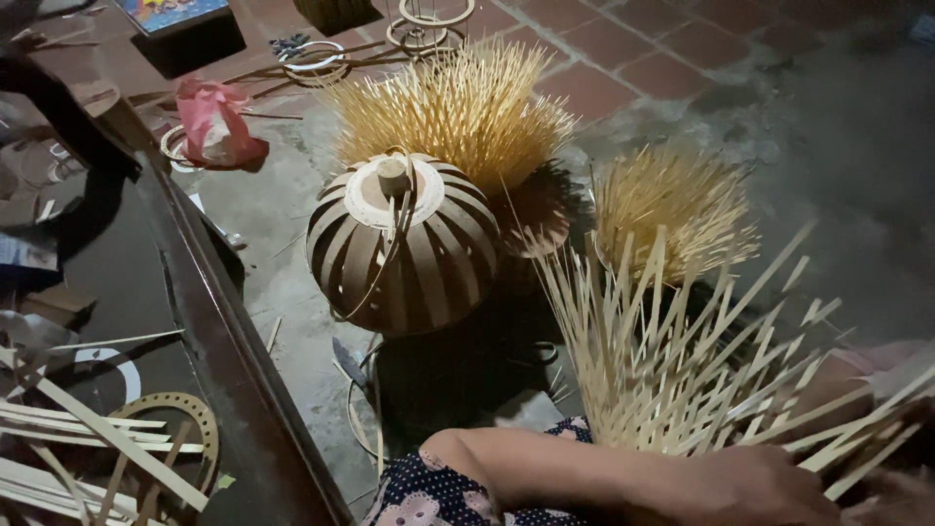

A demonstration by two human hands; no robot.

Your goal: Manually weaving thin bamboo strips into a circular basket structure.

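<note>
Head view, looking down at a dim floor of grey concrete and red tiles (672, 58). At the bottom edge, the person's left forearm crosses from a dotted sleeve (429, 497) toward the lower right corner, where the left hand (765, 487) has its grip closed around the base of a bundle of flat bamboo strips (672, 370). The strips fan upward and outward from that hand, pale and thin. The right hand (891, 497) shows only as a blurred edge in the lower right corner, just beside the strip ends; whether its grip is wide or closed cannot be told.

On the floor near the middle sits a round lantern frame (401, 248) made of curved dark and light bamboo ribs, with a round wooden cap and a small peg on top. A loose strip hangs down its front. Just behind it stands a spiky cluster of thin bamboo sticks (458, 107), and a second, smaller cluster (672, 205) stands to the right, behind the held bundle.

A pink plastic bag (214, 122) lies near the upper left. Along the left edge runs a dark wooden surface (195, 292) carrying loose strips and flat wooden rings (180, 429).
</note>
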